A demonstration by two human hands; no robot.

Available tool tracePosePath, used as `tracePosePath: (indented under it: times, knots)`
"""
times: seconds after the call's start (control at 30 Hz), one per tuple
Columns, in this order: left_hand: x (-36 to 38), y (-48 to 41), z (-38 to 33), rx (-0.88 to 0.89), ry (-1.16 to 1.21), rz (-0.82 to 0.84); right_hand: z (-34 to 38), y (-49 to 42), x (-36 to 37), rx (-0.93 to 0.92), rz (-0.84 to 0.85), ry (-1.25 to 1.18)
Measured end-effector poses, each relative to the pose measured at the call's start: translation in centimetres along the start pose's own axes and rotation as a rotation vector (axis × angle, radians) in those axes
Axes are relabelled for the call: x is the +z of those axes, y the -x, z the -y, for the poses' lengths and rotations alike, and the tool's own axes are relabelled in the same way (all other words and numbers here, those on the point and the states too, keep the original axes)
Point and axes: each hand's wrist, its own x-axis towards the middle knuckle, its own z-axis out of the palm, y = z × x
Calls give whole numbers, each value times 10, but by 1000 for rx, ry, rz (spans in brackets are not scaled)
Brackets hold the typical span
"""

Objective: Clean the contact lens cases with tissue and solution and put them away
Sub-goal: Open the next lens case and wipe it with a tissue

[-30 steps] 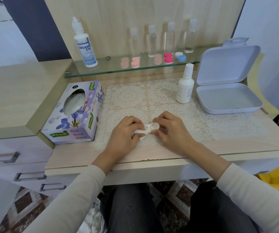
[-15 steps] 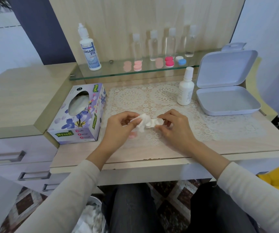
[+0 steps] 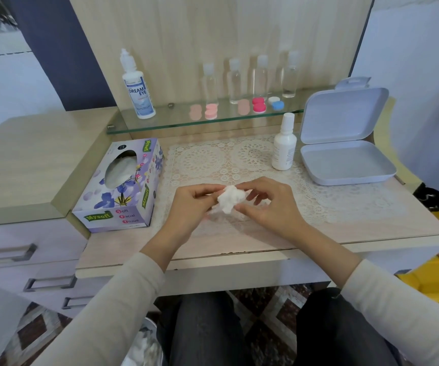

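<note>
Moved: tissue wad (image 3: 230,199) now hides the case | Grip: your left hand (image 3: 194,206) and right hand (image 3: 268,206) pinch it above the mat (image 3: 202,161) | Left: shelf cases (image 3: 211,111) seemingly waiting; storage box (image 3: 344,161) holds nothing.

tissue (image 3: 231,198) now bunched up, case hidden

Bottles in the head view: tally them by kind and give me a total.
DREAM EYE solution bottle on the glass shelf: 1
clear bottles with white caps, on the same shelf: 4
plain white bottle on the lace mat: 1
Total: 6
</note>
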Motion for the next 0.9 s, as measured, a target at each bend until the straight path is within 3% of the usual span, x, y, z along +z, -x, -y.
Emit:
tracePosePath:
  times: [0.4, 0.57, 0.67, 0.77, 0.9]
  knots:
    - [-3, 4, 3, -8, 13, 0, 6, -1, -11, 106, -95, -81]
    - [-5, 6, 8, 40, -19, 1, -6, -4, -28, 88, -127, 93]
    - [0, 8, 12, 22, -23, 2, -11, -7, -28, 33, -133, 218]
    - [6, 10, 14, 12, -13, -3, -15, -7, -18, -138, -165, 306]
    - [11, 12, 17, 6, 7, -7, -17, 1, -4, -269, -165, 264]
